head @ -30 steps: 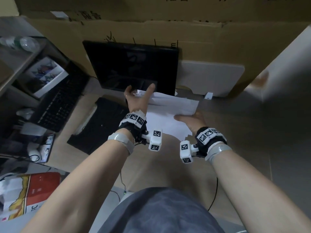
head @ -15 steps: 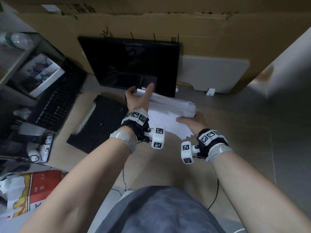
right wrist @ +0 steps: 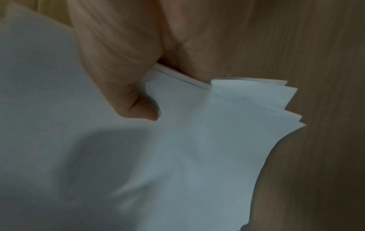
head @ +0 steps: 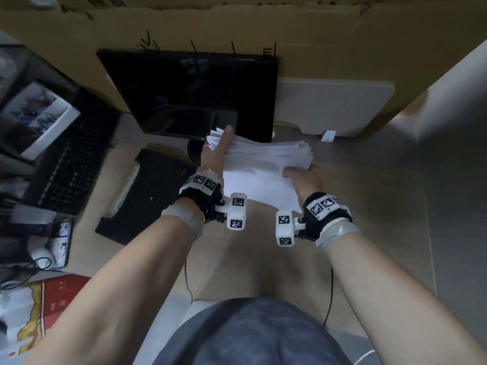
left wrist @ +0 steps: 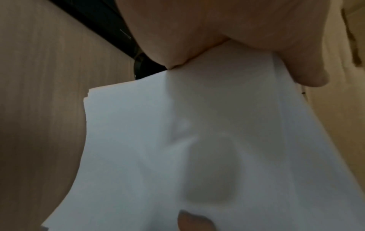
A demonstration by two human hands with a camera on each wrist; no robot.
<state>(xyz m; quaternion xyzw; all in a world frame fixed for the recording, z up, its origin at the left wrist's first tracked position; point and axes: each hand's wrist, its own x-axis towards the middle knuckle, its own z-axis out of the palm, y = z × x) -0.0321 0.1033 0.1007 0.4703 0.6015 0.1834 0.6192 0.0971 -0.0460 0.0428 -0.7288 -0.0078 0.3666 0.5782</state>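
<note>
A loose stack of white paper sheets (head: 266,164) is held between both hands above the wooden desk (head: 237,254). My left hand (head: 213,156) grips its left edge, with the thumb lying along the top toward the far corner. My right hand (head: 305,177) grips the near right side, thumb on top. The left wrist view shows the paper stack (left wrist: 197,132) pressed into my left hand's palm (left wrist: 217,28). In the right wrist view my right hand's thumb (right wrist: 122,75) pinches the paper stack (right wrist: 187,156), whose corners fan out unevenly.
A black monitor (head: 189,90) stands just behind the papers, against a cardboard wall (head: 237,27). A flat black device (head: 147,191) and a black keyboard (head: 68,167) lie to the left. A white panel (head: 334,106) leans at the back right. A red-and-white box (head: 39,312) sits at the near left.
The spread sheets have been drawn together into a thicker, tighter stack. My right hand has slid inward along the near edge, and my left hand still holds the left side.
</note>
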